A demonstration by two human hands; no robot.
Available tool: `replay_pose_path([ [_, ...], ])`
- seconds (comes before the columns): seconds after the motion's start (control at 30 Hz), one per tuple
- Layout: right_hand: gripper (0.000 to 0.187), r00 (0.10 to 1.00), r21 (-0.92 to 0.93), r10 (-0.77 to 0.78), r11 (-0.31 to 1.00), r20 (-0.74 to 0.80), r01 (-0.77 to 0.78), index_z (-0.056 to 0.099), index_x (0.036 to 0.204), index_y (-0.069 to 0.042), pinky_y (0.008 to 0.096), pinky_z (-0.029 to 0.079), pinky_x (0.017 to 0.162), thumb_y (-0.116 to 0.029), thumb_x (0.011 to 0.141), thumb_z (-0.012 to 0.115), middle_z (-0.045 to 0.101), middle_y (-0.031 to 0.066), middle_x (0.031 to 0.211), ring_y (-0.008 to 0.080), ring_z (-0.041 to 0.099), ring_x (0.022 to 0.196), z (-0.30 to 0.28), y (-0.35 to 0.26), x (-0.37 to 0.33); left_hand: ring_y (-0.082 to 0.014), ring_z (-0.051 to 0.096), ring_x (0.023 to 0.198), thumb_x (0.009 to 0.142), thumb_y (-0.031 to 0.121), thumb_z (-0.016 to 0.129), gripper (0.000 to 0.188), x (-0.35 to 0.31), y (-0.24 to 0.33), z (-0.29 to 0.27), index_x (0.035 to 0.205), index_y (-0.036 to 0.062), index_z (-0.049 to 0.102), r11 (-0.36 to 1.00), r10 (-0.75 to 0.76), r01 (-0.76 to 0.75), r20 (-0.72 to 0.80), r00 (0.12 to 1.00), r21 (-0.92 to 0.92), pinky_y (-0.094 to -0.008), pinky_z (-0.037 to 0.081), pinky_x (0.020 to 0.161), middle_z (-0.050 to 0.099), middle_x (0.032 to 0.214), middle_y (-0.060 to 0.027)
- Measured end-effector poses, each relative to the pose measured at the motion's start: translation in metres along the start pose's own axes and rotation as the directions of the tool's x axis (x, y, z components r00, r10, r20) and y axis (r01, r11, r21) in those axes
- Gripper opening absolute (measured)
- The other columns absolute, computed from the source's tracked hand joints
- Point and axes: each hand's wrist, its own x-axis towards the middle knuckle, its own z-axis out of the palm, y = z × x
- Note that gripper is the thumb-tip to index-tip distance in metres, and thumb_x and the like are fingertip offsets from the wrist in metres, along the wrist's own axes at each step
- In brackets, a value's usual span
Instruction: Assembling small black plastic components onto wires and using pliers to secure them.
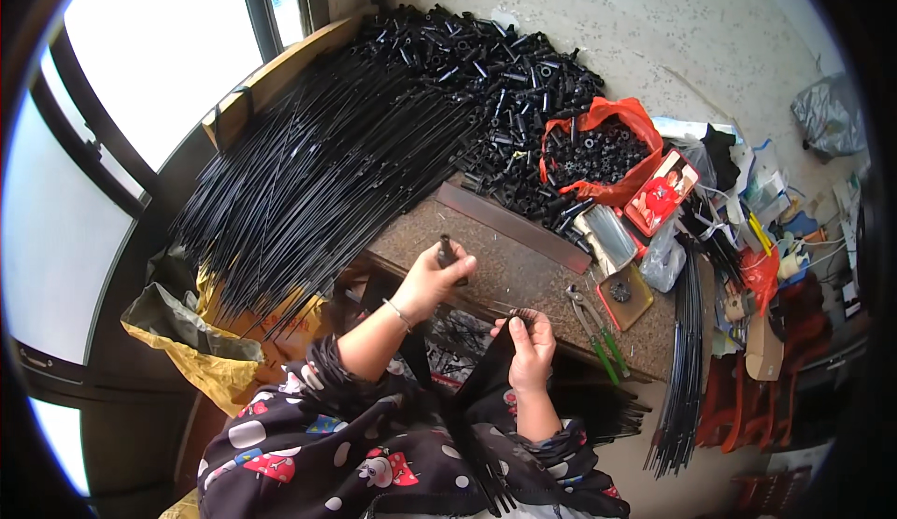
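Note:
My left hand (425, 284) is closed around a short black tube-shaped part (446, 250), whose narrow end sticks up past the fingers. It is above the front edge of the brown speckled tabletop (500, 267). To its right, my right hand (531, 353) pinches a small dark piece (525, 314) between thumb and fingers; thin wire-like strands show beside it, and its kind is too small to make out. Black rods lie across my lap below the hands. Pliers with green handles (598, 332) rest on the table right of my right hand.
Many long thin black rods (308, 164) spread over the table's left. Behind are heaped black tube parts (505, 80) and a red bag (612, 187) of small black pieces. A flat dark bar (514, 227), a phone (662, 192) and a yellowish tray (626, 297) lie nearer.

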Motion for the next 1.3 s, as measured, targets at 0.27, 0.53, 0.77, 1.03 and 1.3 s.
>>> replay_pose_path([
  [0.27, 0.013, 0.996, 0.147, 0.025, 0.989, -0.090, -0.012, 0.053, 0.100, -0.001, 0.0245, 0.045, 0.068, -0.009, 0.090, 0.053, 0.059, 0.0086, 0.084, 0.0150, 0.054, 0.071, -0.008, 0.018, 0.002, -0.0135, 0.050, 0.060, 0.082, 0.010, 0.063, 0.014, 0.019, -0.015, -0.019, 0.086, 0.0050, 0.051, -0.125, 0.445, -0.408, 0.418, 0.792, 0.905, -0.0256, 0.043, 0.057, 0.057, 0.087, -0.0077],
  [0.53, 0.011, 0.993, 0.253, 0.059, 0.967, -0.102, -0.031, 0.054, 0.099, -0.003, 0.0259, 0.044, 0.060, -0.009, 0.091, 0.051, 0.056, 0.0064, 0.080, 0.0136, 0.051, 0.065, -0.005, 0.009, -0.006, -0.0143, 0.054, 0.059, 0.085, 0.004, 0.056, 0.006, -0.015, -0.021, -0.006, 0.088, 0.0036, 0.051, 0.979, -0.102, 0.129, 0.169, 0.980, -0.158, -0.0244, 0.044, 0.051, 0.057, 0.091, -0.0126],
  [0.77, 0.012, 0.988, 0.197, 0.094, 0.978, -0.120, -0.069, 0.054, 0.101, -0.004, 0.0247, 0.045, 0.059, -0.010, 0.091, 0.052, 0.055, 0.0063, 0.080, 0.0135, 0.051, 0.065, 0.013, -0.001, -0.023, -0.0147, 0.061, 0.067, 0.085, 0.001, 0.056, 0.017, -0.037, -0.031, -0.006, 0.101, -0.0032, 0.054, 0.850, -0.242, 0.377, 0.361, 0.900, -0.369, -0.0189, 0.051, 0.057, 0.061, 0.091, -0.0157],
  [1.03, 0.014, 0.992, 0.256, 0.115, 0.962, -0.059, -0.097, 0.052, 0.102, -0.003, 0.0243, 0.046, 0.062, -0.009, 0.089, 0.056, 0.056, 0.0061, 0.086, 0.0128, 0.052, 0.069, 0.014, 0.019, -0.011, -0.0163, 0.064, 0.075, 0.081, -0.001, 0.061, 0.026, -0.035, -0.030, -0.011, 0.106, -0.0052, 0.056, 0.847, -0.233, 0.361, 0.339, 0.912, -0.390, -0.0201, 0.054, 0.069, 0.063, 0.098, -0.0167],
  [1.3, 0.017, 0.990, 0.164, 0.003, 0.986, -0.142, 0.021, 0.051, 0.102, -0.003, 0.0235, 0.047, 0.061, -0.008, 0.087, 0.059, 0.056, 0.0059, 0.089, 0.0122, 0.053, 0.071, 0.032, 0.014, -0.005, -0.0161, 0.063, 0.074, 0.079, -0.005, 0.061, 0.026, -0.026, -0.021, 0.002, 0.104, -0.0057, 0.056, 0.882, -0.227, 0.330, 0.311, 0.923, -0.336, -0.0226, 0.054, 0.069, 0.064, 0.089, -0.0133],
])
